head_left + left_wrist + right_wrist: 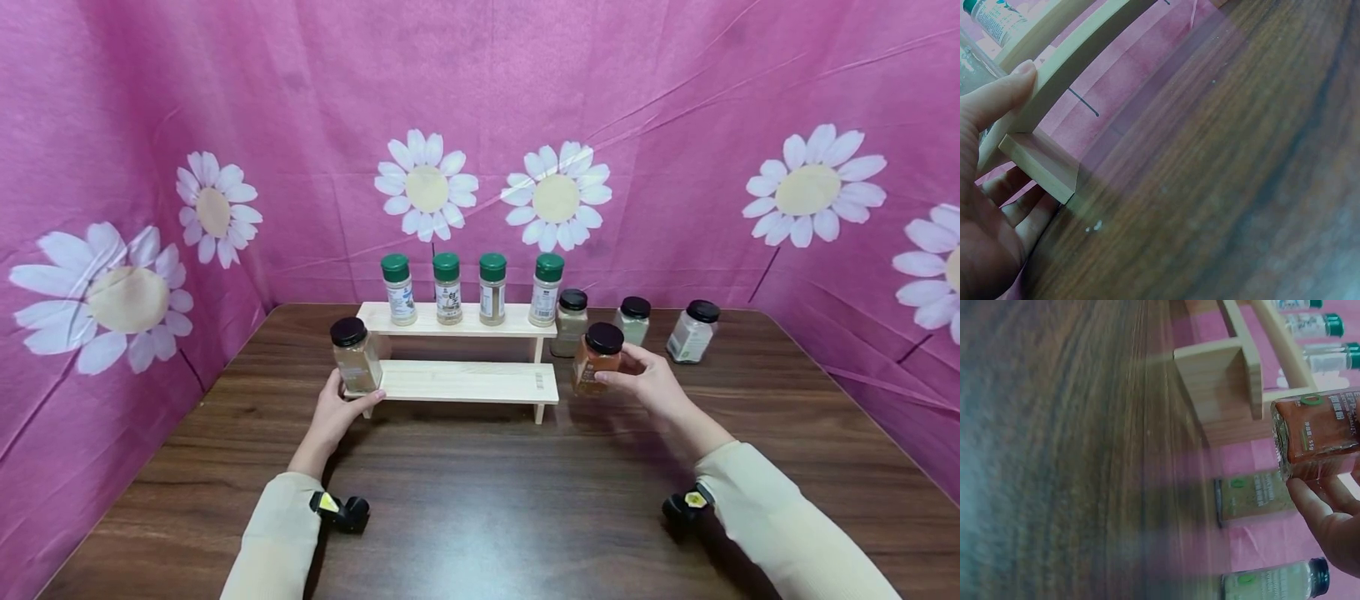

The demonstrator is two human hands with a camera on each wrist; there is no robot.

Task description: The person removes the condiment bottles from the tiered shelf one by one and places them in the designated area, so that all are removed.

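My left hand (339,417) is at the left end of a two-tier wooden rack (465,383). In the left wrist view its thumb (1013,87) lies on the lower shelf's front edge, the other fingers below beside the leg. A black-capped square jar of brown powder (358,367) stands upright on that shelf end, just above the hand. My right hand (651,382) grips a black-capped jar of red-brown powder (1322,428) between thumb and fingers, right of the rack. The jar is upright, its base raised off the table in the right wrist view.
Several green-capped shakers (447,292) stand in a row on the upper shelf. Behind and right of the held jar are three black-capped jars, a near one (567,332), a middle one (634,312) and a far right one (692,333). A pink daisy curtain (660,192) borders the dark wooden table (480,508).
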